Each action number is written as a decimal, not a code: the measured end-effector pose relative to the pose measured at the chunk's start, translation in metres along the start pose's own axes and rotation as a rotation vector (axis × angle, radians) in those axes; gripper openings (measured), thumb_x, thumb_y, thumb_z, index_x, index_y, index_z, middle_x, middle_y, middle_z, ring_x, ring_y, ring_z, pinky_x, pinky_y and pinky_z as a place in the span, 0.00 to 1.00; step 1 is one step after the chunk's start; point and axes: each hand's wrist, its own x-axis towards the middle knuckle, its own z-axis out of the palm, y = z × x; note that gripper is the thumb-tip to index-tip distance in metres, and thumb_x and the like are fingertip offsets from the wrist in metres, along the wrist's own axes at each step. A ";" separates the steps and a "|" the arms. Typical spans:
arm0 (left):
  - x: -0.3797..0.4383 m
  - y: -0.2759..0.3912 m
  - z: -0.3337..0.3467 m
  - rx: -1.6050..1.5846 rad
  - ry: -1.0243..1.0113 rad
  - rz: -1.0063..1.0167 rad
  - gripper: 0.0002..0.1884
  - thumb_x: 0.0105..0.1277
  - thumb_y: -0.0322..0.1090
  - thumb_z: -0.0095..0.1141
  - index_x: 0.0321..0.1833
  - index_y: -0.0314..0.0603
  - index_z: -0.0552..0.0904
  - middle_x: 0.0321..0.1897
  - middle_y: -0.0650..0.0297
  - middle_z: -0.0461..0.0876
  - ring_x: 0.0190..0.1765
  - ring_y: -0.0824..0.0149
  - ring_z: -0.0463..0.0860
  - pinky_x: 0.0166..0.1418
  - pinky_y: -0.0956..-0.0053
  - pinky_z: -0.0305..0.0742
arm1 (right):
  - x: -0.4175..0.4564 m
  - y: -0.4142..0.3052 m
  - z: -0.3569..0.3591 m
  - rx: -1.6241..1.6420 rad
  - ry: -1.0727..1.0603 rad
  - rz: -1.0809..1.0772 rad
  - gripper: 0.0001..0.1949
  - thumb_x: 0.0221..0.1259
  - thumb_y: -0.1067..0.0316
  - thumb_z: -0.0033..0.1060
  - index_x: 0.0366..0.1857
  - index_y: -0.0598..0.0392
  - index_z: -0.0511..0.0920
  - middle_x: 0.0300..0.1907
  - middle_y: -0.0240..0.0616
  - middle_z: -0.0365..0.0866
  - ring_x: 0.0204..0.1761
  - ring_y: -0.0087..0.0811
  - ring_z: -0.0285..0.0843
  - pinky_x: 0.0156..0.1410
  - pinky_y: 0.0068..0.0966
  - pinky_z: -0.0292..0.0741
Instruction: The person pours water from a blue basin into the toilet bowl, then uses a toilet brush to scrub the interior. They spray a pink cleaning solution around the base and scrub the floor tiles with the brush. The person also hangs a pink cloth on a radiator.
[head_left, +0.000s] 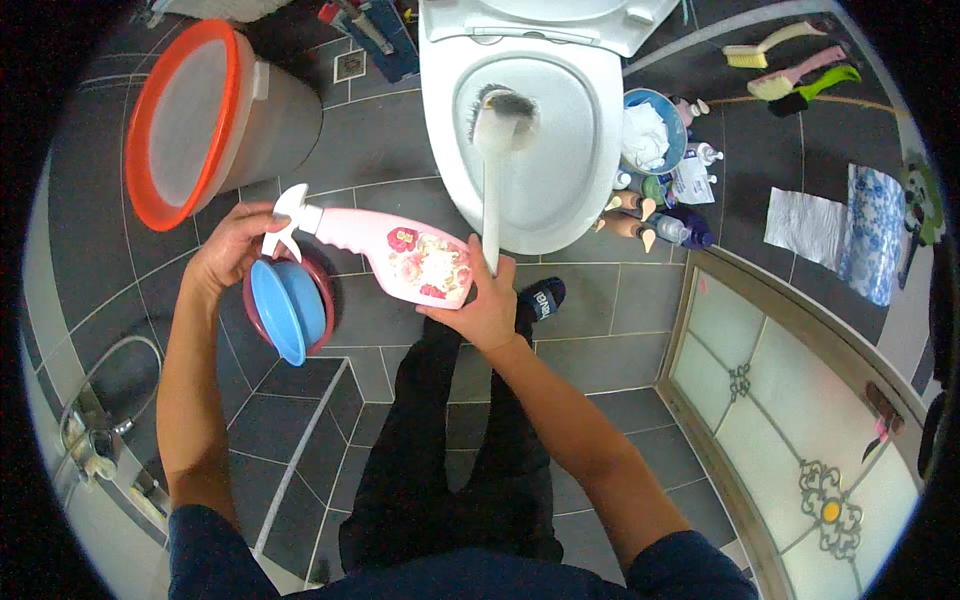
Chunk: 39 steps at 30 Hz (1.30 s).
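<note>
A pink spray bottle (367, 244) with a floral print and a white trigger head lies almost level between my hands. My left hand (234, 244) grips it at the trigger head. Its base rests in my right hand (487, 315), which also has the handle end of a white toilet brush (490, 195) between the fingers. The brush head, its dark bristles partly visible, is inside the bowl of a white toilet (446, 142). The toilet's seat and lid are raised. Just below my left hand, a light blue basin (281, 311) sits tilted in a dark red basin (328, 300).
A bucket with an orange rim (142, 187) stands left of the toilet. To its right are a blue bin (679, 127) holding white paper and several bottles (637, 217). Brushes (799, 79) hang on the right wall. A framed glass door (720, 330) is at lower right.
</note>
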 end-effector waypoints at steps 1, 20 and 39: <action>0.001 0.001 0.003 -0.021 0.050 -0.004 0.10 0.66 0.31 0.60 0.44 0.30 0.83 0.29 0.63 0.82 0.30 0.71 0.82 0.37 0.76 0.79 | 0.000 -0.002 -0.002 0.010 -0.008 0.009 0.61 0.23 0.45 0.91 0.73 0.55 0.66 0.54 0.48 0.68 0.50 0.45 0.77 0.54 0.38 0.80; 0.028 0.026 0.008 0.120 -0.044 0.070 0.11 0.66 0.36 0.60 0.40 0.32 0.84 0.26 0.65 0.78 0.29 0.74 0.74 0.35 0.77 0.68 | -0.008 -0.010 -0.007 0.074 0.119 0.012 0.54 0.27 0.46 0.89 0.69 0.48 0.68 0.53 0.49 0.65 0.50 0.51 0.78 0.50 0.44 0.82; 0.034 0.027 0.011 0.170 -0.062 0.090 0.11 0.67 0.36 0.60 0.39 0.32 0.84 0.26 0.65 0.78 0.28 0.75 0.73 0.34 0.77 0.69 | -0.014 -0.010 -0.005 0.097 0.103 0.065 0.56 0.23 0.50 0.93 0.67 0.58 0.69 0.51 0.45 0.66 0.50 0.42 0.73 0.55 0.35 0.77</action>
